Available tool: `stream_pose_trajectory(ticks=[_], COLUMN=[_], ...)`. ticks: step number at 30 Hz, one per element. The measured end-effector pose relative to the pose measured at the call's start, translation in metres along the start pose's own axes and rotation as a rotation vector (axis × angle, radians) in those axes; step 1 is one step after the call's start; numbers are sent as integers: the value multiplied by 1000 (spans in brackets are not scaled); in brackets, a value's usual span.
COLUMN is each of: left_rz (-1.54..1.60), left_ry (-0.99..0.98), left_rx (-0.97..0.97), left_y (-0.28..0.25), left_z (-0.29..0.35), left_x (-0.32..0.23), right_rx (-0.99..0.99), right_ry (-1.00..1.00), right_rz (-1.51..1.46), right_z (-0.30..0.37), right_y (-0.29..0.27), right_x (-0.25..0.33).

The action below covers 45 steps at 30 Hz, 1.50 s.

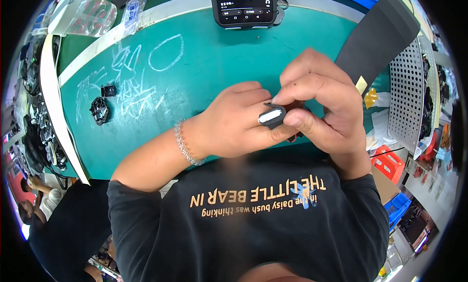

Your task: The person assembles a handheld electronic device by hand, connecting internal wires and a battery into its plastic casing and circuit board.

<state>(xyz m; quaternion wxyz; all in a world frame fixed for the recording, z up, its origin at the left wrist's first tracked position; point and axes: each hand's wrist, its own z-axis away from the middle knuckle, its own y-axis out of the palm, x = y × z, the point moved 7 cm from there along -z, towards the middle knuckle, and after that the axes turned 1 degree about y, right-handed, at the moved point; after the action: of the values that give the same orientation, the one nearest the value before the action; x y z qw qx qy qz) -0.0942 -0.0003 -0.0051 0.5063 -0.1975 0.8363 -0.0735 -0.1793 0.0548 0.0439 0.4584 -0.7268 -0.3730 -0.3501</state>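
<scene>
Pinching partly hidden black piece point(273, 117)

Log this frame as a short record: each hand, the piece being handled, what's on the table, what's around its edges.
Left hand: curled around the small black piece; grip partly hidden
Right hand: thumb and index finger at the piece's edge
Piece: white strip facing the camera
Table: green, with chalk-like marks; two black parts at left
Far edge: phone, screen lit
Right side: dark sheet, perforated metal panel
</scene>
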Motion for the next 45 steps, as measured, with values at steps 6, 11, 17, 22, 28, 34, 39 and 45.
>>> stream_pose_trajectory(ticks=[6, 11, 17, 22, 28, 34, 39, 45], left_rz=[-75, -67, -142, -140, -61, 253, 95, 99], left_ry=[70, 103, 170, 190, -81, -322, -244, -215], left_rx=[-4, 26, 112, 33, -274, -429, -335, -421], left_y=[-3, -2, -1, -3, -26, -37, -47, -42], left_z=[-1, -1, -2, 0, 0, -4, 3, 3], left_x=[-2, -1, -7, -4, 9, 38, 39, 40], right_rx=[33, 92, 162, -45, -343, -268, -137, -299], right_ry=[-84, -107, -60, -40, 80, 274, 106, 190], right_rz=[29, 34, -12, -3, -62, 131, 395, 447], right_z=[-3, -5, -6, -1, 9, -3, -14, 7], right_y=[3, 6, 8, 0, -22, -29, -10, -15], right_x=[2, 4, 3, -4, -27, -37, -33, -38])
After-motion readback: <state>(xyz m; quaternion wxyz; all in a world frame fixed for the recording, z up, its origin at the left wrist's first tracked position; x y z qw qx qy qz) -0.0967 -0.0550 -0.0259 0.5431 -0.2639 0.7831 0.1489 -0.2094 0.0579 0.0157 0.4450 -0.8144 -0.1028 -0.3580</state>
